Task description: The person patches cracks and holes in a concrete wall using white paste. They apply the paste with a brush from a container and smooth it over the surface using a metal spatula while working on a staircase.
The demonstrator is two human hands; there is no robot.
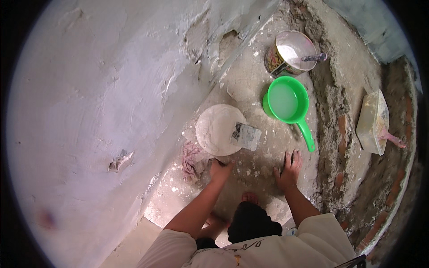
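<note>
A round whitish container (210,129) stands beside the wall, filled with pale powder or paste. A flat scraper with a dark-smeared blade (246,136) lies across its right rim. My left hand (221,170) is at the container's near edge, its fingers curled; what they hold, if anything, is hidden. A crumpled pinkish cloth (192,161) lies just left of that hand. My right hand (289,172) is open and holds nothing, its fingers apart, low over the floor. Beyond it a green dipper (305,134) holds cloudy liquid, its handle pointing toward me.
Behind the dipper stands a paint bucket (273,62) with a tool handle leaning out. At the right, a pale plastic tub (368,120) with a pink-handled brush (393,138) sits past a rough broken strip (330,111). A patchy plastered wall (98,89) rises on the left.
</note>
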